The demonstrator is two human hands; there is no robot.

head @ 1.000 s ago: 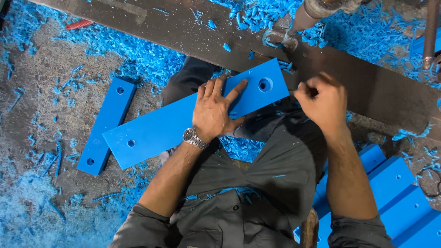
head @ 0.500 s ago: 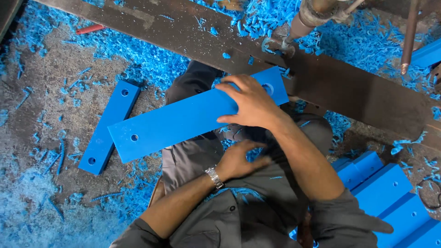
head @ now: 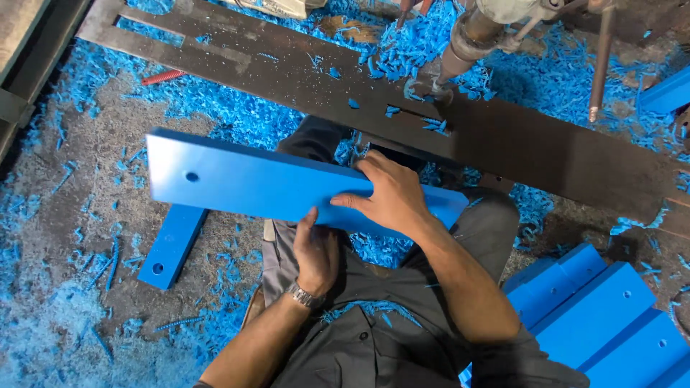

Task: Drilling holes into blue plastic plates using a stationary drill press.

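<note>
A long flat blue plastic bar [head: 244, 179] with a round hole near its left end is held level over my lap, its left end raised toward the camera. My right hand [head: 392, 197] lies on top of it near its right end, fingers curled over the far edge. My left hand [head: 315, 251], with a metal wristwatch, grips the bar's near edge from below. A second, shorter blue bar [head: 171, 248] with a hole lies on the floor under the held one.
A dark steel machine table [head: 517, 144] crosses the top, with a drill spindle [head: 467, 36] above it. Blue shavings [head: 65, 302] cover the floor. Several stacked blue blocks [head: 596, 316] sit at the lower right. A red spring [head: 164, 77] lies at the upper left.
The bar swung from a slant to nearly level and its left end rose. My right hand moved onto its top; my left hand dropped off the top and now grips the near edge.
</note>
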